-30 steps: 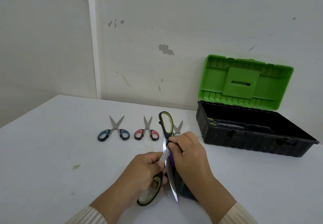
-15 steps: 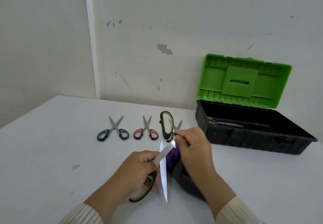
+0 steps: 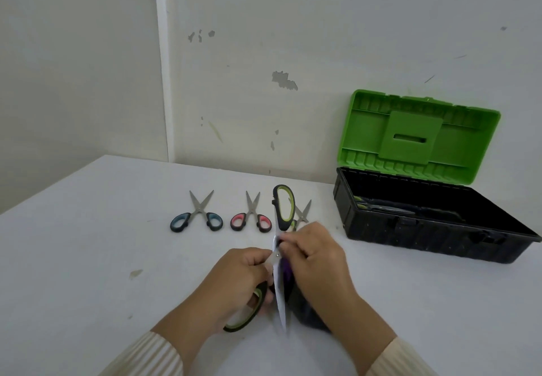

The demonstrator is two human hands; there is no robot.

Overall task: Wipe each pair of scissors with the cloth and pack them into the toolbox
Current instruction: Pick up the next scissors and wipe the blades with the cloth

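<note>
On the bench (image 3: 88,258), at the far left of the row, lie the blue scissors (image 3: 196,216), then the pink scissors (image 3: 250,218), both untouched and waiting. Nearer me, the left hand (image 3: 237,283) is closed around the lower handle of the big green scissors (image 3: 282,229), which are spread wide, one bare blade pointing back toward the person. The right hand (image 3: 315,261) pinches a dark purple cloth (image 3: 286,273) against that blade near the pivot. I'd worry the cloth could slip along the edge and a finger meet steel, or the blades could snap together on it. Further right the toolbox (image 3: 440,246) stands open, one pair already inside.
</note>
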